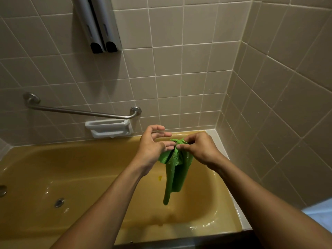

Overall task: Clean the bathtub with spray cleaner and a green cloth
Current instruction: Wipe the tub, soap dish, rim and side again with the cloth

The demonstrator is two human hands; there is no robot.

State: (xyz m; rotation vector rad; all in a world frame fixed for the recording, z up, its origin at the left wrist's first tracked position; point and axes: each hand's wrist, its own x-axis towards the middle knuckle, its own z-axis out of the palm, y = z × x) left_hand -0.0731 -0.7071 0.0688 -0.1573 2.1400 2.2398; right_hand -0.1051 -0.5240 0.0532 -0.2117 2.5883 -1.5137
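A green cloth [173,173] hangs bunched in the air above the right half of the mustard-yellow bathtub [71,159]. My right hand [197,148] pinches the cloth's top edge between thumb and fingers. My left hand [152,144] is right beside it on the left, fingers spread and loosely curved, fingertips touching the cloth's upper fold. The cloth's lower end dangles toward the wet tub floor. No spray cleaner shows in the view.
A steel grab bar [80,111] and a white soap dish [109,128] are fixed on the tiled back wall. Two grey dispensers [100,26] hang higher up. Round metal fittings [59,203] sit in the tub's left wall. A tiled wall closes the right side.
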